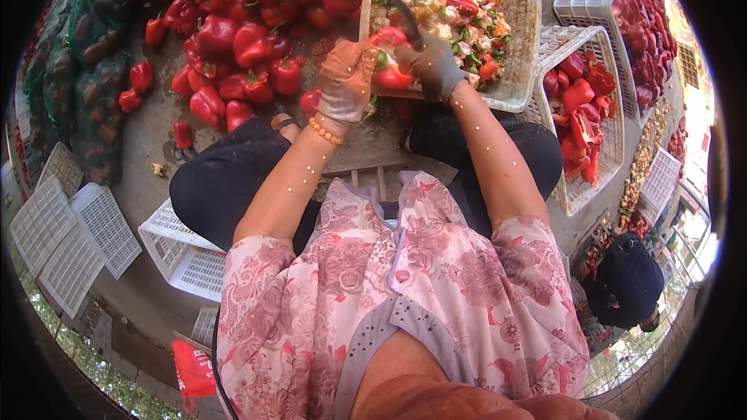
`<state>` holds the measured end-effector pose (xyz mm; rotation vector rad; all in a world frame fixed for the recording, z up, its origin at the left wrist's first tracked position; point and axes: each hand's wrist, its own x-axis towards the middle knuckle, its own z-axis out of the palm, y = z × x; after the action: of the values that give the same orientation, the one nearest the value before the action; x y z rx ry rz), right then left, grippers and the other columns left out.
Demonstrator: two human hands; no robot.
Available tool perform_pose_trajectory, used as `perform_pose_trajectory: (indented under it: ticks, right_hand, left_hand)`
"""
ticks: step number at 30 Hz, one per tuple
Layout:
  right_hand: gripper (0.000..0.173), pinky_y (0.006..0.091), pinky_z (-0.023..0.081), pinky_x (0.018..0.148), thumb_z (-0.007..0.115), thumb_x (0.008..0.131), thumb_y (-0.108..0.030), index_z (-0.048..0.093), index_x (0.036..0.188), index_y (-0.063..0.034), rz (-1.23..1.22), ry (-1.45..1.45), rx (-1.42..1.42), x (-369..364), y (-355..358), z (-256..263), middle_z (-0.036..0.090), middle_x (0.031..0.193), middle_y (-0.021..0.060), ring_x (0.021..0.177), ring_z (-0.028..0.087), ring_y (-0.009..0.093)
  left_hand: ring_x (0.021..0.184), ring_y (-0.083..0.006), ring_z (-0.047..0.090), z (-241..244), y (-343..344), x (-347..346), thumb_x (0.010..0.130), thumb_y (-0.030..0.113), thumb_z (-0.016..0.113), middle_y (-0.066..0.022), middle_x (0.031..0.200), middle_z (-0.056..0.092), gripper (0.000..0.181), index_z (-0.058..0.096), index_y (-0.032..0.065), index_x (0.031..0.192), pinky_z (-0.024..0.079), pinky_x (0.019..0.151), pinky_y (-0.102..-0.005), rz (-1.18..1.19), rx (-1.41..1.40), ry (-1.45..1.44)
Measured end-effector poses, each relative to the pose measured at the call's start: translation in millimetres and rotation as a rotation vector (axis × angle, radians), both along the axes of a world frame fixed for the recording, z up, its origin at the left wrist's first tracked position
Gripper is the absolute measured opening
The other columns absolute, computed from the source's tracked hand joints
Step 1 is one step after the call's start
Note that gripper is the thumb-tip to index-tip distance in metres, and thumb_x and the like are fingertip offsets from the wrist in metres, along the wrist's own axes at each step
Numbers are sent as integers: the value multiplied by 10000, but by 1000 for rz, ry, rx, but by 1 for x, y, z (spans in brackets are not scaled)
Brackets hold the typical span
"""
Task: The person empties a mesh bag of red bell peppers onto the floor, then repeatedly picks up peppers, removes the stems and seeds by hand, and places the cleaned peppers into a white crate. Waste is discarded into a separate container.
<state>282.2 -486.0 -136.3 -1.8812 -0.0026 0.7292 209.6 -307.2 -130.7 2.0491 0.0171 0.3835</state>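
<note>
My left hand, in a stained work glove with a beaded bracelet below it, is curled at the left side of a cut red bell pepper. Pale flesh and a green piece show in the pepper's opening. My right hand, in a grey-palmed glove, grips a knife with a dark curved blade pointing up and left; its handle is hidden in the fist. The right thumb lies against the pepper. Both hands are over the near left corner of a white plastic tray full of pepper cores and stems.
Whole red peppers are heaped on the concrete at left, beside green mesh sacks. Right of the tray, a tilted white crate holds cut peppers. An overturned crate lies left of my knee. Another person is at far right.
</note>
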Motion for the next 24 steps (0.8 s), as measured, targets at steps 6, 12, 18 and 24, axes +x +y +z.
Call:
perform_pose_trajectory:
  ticks: [6, 12, 18, 24]
  right_hand:
    - [511, 381, 506, 791, 719, 797, -305, 578, 1210, -38, 184, -273, -325, -10, 6, 24, 677, 982, 206, 905, 665, 323]
    - [544, 426, 501, 827, 704, 779, -284, 550, 1258, -79, 116, -357, -293, -20, 4, 15, 661, 1038, 213, 963, 640, 371]
    - [507, 446, 501, 838, 667, 775, -255, 555, 1245, -102, 94, -383, -402, -23, -8, 25, 666, 1024, 204, 967, 633, 379]
    - [520, 400, 506, 834, 664, 774, -225, 577, 1258, -56, 50, -330, -400, -24, -28, 38, 678, 1023, 194, 941, 658, 340]
  left_hand:
    - [711, -159, 636, -12, 2, 30, 956, 242, 553, -59, 830, 650, 215, 622, 41, 927, 534, 624, -291, 420, -1334, 506]
    - [789, -227, 673, 7, 5, 54, 959, 235, 536, -82, 876, 666, 240, 625, 13, 937, 577, 705, -336, 133, -1600, 809]
    - [687, -323, 638, 17, -18, 56, 906, 248, 595, -127, 785, 672, 205, 641, 60, 839, 499, 606, -413, -10, 114, 216]
    - [643, -302, 614, 17, 25, 104, 825, 174, 611, -101, 715, 602, 78, 595, 103, 796, 499, 570, -399, 9, 722, -239]
